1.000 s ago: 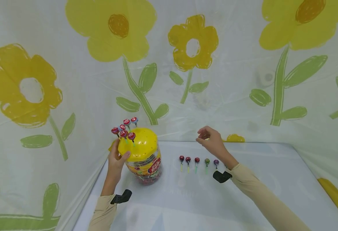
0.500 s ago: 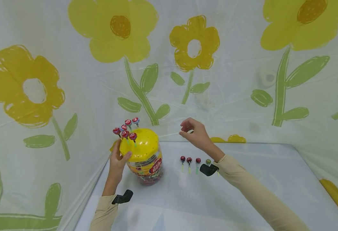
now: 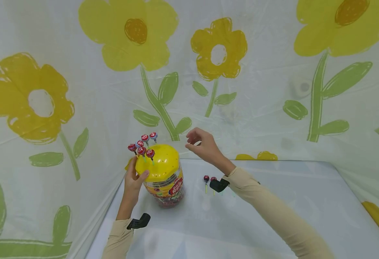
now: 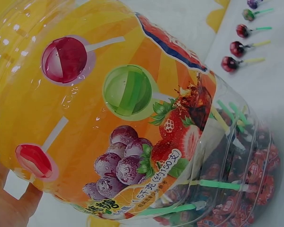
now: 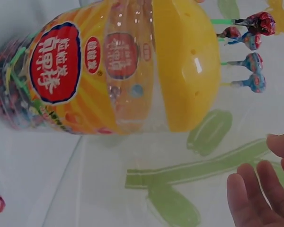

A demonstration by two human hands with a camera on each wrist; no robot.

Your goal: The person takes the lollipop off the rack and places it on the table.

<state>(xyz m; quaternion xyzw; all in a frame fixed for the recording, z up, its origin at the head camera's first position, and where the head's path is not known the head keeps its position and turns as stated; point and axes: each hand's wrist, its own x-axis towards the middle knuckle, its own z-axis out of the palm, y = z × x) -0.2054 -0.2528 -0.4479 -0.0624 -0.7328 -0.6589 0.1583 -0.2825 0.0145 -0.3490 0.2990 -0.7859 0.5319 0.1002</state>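
A clear candy jar with a yellow lid and a bright fruit label stands on the table, loose lollipops showing inside. Several wrapped lollipops stick up from the left part of the lid. My left hand grips the jar at the lid's left edge, thumb at the front, other fingers mostly hidden behind. To the right of the lid, my right hand hovers in the air with fingers gently bent. In the right wrist view its thumb stands apart from the fingers, with nothing visible between.
A row of lollipops lies on the white table, right of the jar; in the head view my right forearm covers part of it. White flower-printed cloth hangs behind the table and along its left side.
My right hand has moved left from above the lollipop row toward the jar, its forearm now hiding more of the row. The left hand keeps its hold on the jar.
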